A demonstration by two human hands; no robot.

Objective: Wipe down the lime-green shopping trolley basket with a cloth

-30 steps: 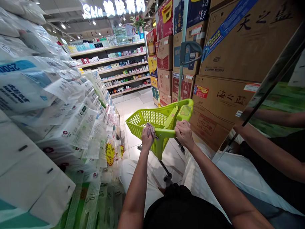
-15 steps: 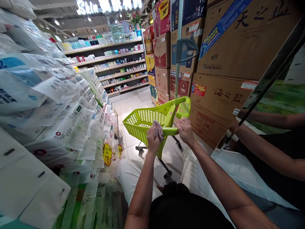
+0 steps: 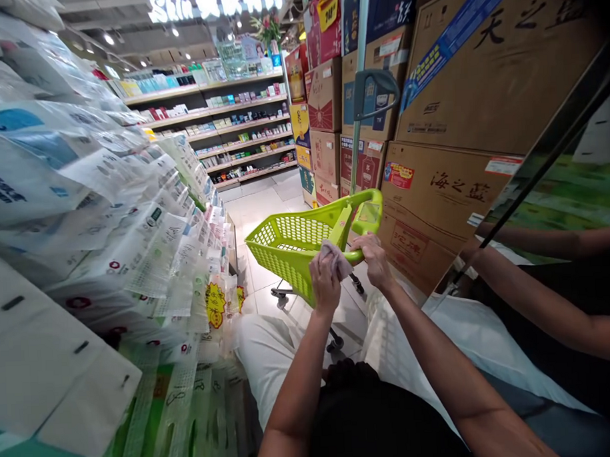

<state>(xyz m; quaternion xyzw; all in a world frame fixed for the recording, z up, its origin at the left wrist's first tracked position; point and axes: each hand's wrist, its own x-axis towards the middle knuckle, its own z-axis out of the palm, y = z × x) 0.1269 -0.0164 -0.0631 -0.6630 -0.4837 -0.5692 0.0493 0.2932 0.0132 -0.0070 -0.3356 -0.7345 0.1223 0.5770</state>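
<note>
A lime-green shopping cart (image 3: pixel 286 256) with a perforated basket stands in front of my legs. My left hand (image 3: pixel 327 281) is closed on a crumpled greyish-pink cloth (image 3: pixel 339 257), which lies against the near end of the cart's handle. Further right along that handle, the fingers of my right hand (image 3: pixel 377 260) are wrapped round the bar, close to the panel (image 3: pixel 368 216) in the handle's frame. Part of the bar is hidden under the cloth and my fingers.
Plastic-wrapped tissue packs (image 3: pixel 130 241) are piled high on my left. Stacked cardboard cartons (image 3: pixel 448 170) rise on the right, behind a pole (image 3: pixel 359 86) with a dark handle. A mirror (image 3: pixel 559 213) borders my right side. Shelves of small goods (image 3: pixel 242 134) stand beyond the tiled floor (image 3: pixel 264 200).
My left hand has slid rightward along the handle with the cloth, closer to my right hand. My right hand still grips the bar, and the cart stays in nearly the same place.
</note>
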